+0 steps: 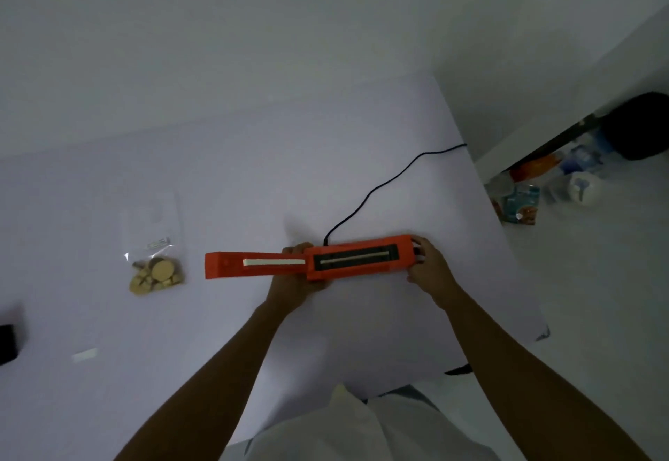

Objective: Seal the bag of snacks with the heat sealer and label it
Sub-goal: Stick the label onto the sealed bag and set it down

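Two bare arms reach to centre frame. The left hand (pixel 295 281) and right hand (pixel 430 265) each grip one end of an open orange plastic heat sealer (pixel 325 261) on the white table (pixel 253 171). One clear bag of round tan snacks (pixel 155 265) lies at left.

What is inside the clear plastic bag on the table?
The clear bag holds tan round snack pieces, piled at its near end. The rest looks empty. Pieces beneath the pile are hidden.

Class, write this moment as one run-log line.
left hand: grips heat sealer mid-body | right hand: grips its end | sealer lid: open | snack bag: apart, on table
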